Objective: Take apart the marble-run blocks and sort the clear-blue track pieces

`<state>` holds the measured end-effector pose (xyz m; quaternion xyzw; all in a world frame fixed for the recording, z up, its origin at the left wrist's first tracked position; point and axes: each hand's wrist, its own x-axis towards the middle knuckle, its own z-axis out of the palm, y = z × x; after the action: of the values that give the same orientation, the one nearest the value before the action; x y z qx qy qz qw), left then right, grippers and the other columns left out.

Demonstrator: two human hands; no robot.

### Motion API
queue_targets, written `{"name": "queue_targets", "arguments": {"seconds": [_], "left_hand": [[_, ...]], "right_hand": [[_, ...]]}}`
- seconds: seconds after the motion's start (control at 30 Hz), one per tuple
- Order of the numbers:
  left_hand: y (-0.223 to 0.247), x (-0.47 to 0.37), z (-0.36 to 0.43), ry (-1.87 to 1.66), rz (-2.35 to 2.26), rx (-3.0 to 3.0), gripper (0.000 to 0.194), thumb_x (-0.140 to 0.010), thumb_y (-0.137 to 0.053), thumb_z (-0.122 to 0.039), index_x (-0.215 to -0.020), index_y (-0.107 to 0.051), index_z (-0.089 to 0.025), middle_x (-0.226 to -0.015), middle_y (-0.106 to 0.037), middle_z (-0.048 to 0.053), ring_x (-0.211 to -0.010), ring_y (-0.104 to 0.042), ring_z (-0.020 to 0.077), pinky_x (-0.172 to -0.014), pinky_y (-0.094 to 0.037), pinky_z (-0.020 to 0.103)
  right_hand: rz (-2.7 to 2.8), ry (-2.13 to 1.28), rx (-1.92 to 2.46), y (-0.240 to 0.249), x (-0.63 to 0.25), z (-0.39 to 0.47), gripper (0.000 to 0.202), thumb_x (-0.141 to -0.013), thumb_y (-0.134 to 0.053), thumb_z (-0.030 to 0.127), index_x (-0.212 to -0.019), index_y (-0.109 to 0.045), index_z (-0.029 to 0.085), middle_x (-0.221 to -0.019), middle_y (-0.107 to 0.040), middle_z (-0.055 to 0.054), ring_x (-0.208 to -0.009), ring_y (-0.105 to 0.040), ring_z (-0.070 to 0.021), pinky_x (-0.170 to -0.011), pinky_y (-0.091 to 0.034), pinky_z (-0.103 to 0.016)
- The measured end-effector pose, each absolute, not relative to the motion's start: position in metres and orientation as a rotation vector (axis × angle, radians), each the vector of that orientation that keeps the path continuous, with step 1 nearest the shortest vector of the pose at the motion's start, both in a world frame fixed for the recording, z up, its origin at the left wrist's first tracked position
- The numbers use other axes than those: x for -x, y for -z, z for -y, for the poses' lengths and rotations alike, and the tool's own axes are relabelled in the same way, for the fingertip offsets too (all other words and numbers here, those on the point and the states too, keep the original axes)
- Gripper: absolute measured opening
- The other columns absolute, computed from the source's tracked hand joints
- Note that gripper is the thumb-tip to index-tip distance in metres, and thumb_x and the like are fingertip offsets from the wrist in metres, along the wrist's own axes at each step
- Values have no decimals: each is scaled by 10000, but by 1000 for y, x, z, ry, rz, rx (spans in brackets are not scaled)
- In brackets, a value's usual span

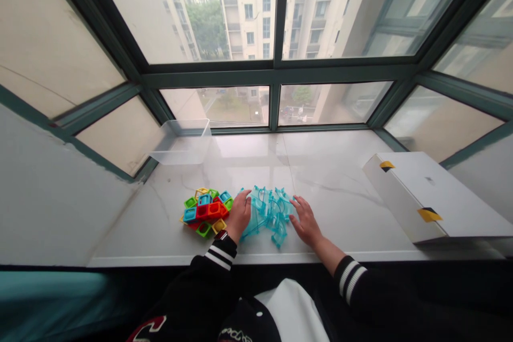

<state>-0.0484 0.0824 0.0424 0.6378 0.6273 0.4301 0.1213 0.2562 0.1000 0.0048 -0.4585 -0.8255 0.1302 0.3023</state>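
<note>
A loose heap of translucent light-blue plastic pieces (269, 211) lies on the white marble sill, between my two hands. My left hand (239, 215) rests on edge against the heap's left side, its fingers extended and nothing gripped. At the heap's right edge, my right hand (305, 220) has its fingers spread and holds nothing. Left of my left hand sits a pile of colourful square blocks (208, 210) in red, green, blue and yellow, close to the wrist with the watch.
A clear plastic bin (182, 149) stands at the back left by the window. On the right lies a large white box (433, 192) with yellow-and-black tabs. The sill's front edge (264, 258) runs just before my body.
</note>
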Motion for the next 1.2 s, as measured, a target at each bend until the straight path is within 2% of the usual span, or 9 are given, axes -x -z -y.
{"name": "queue_targets", "arguments": {"seconds": [0.13,0.27,0.53,0.7,0.8,0.9,1.0,1.1,1.2], "left_hand": [[-44,47,-34,-1267,-1839,-1929,413,-1093,-425,-363,-1474,-517,-232,-1505,-578,138,-1440,-525,278,-1220,-432,550],[-28,39,8,-1216,-1904,-1979,499,-1084,-461,-360,-1566,-393,-253,-1606,-457,159,-1535,-405,300,-1239,-398,576],[0,35,21,-1291,-2027,-1879,523,-1080,-455,-378,-1573,-368,-226,-1561,-481,185,-1503,-440,318,-1223,-415,588],[3,36,18,-1300,-2055,-1871,550,-1064,-496,-406,-1568,-372,-225,-1547,-491,192,-1486,-461,325,-1205,-436,598],[6,36,16,-1315,-2072,-1873,514,-1069,-471,-389,-1550,-400,-222,-1555,-476,205,-1490,-455,342,-1187,-440,637],[10,36,13,-1329,-2064,-1877,452,-1073,-452,-356,-1499,-468,-205,-1560,-469,217,-1485,-461,347,-1173,-450,648],[10,38,13,-1322,-2017,-1904,407,-1079,-435,-336,-1455,-508,-198,-1554,-486,213,-1484,-469,333,-1179,-454,625],[6,38,16,-1298,-1934,-1970,425,-1079,-458,-346,-1483,-471,-215,-1569,-495,188,-1493,-470,302,-1197,-453,581],[0,36,18,-1229,-1895,-2055,519,-1057,-527,-384,-1540,-417,-229,-1597,-487,173,-1524,-438,305,-1213,-435,572]], "right_hand": [[2124,-382,1255,11,-285,-68,566,-1070,-441,472,-1591,-412,253,-1620,-466,-138,-1530,-398,-336,-1247,-364,-587],[2118,-378,1275,20,-293,-53,538,-1061,-465,462,-1546,-470,229,-1554,-538,-154,-1469,-479,-338,-1220,-408,-582],[2147,-328,1326,21,-285,-61,421,-1044,-475,419,-1382,-620,214,-1385,-678,-143,-1352,-587,-326,-1169,-462,-553],[2162,-345,1316,20,-283,-61,350,-1020,-498,362,-1282,-674,211,-1347,-695,-136,-1332,-594,-316,-1165,-465,-543],[2155,-350,1323,20,-283,-60,367,-1018,-487,356,-1303,-665,207,-1343,-693,-141,-1335,-590,-318,-1172,-457,-550],[2117,-349,1328,17,-283,-62,481,-1022,-492,415,-1444,-574,200,-1416,-645,-162,-1367,-567,-327,-1175,-454,-559],[2122,-356,1304,9,-279,-71,638,-1021,-514,535,-1571,-443,219,-1588,-493,-166,-1475,-462,-335,-1213,-416,-554],[2186,-357,1291,-1,-265,-85,710,-1019,-499,625,-1620,-385,264,-1693,-346,-140,-1565,-328,-347,-1249,-355,-566],[2259,-339,1306,-11,-243,-97,716,-1020,-469,667,-1628,-396,296,-1724,-291,-131,-1600,-237,-378,-1267,-266,-623]]}}
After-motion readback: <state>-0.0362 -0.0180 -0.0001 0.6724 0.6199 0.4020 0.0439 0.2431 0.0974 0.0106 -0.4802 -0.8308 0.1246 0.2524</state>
